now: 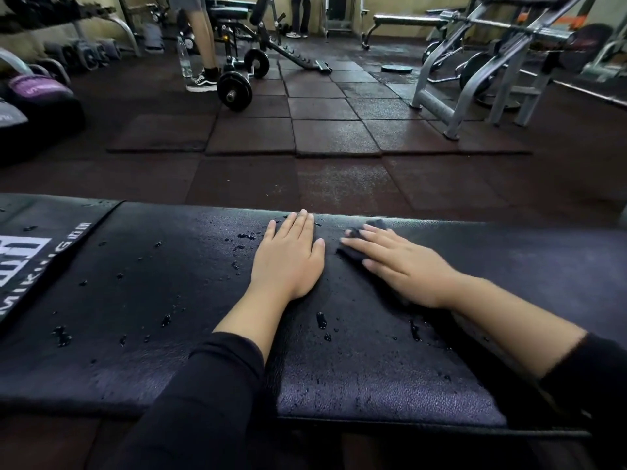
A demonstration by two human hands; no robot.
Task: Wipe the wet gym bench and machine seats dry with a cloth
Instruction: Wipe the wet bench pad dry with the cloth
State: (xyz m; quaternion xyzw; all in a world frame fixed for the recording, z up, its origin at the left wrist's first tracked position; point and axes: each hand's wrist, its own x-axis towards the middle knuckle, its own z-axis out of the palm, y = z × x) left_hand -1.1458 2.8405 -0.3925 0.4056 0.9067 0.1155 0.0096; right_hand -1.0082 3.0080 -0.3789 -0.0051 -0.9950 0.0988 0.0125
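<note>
A black padded gym bench [169, 283] runs across the lower half of the head view, dotted with water drops on its left and near side. My left hand [288, 256] lies flat on the pad near its far edge, fingers straight. To the right, my right hand [400, 266] presses a small dark cloth [356, 251] flat against the pad with straight fingers. The cloth shows only at my fingertips and beside them. The pad to the right of the cloth looks dull, with no drops on it.
Dark rubber floor tiles [322, 137] stretch beyond the bench. A loaded barbell [235, 91] and a person's legs [203, 62] stand at the back left. A grey machine frame [475, 79] is at the back right, bags [34, 103] at the far left.
</note>
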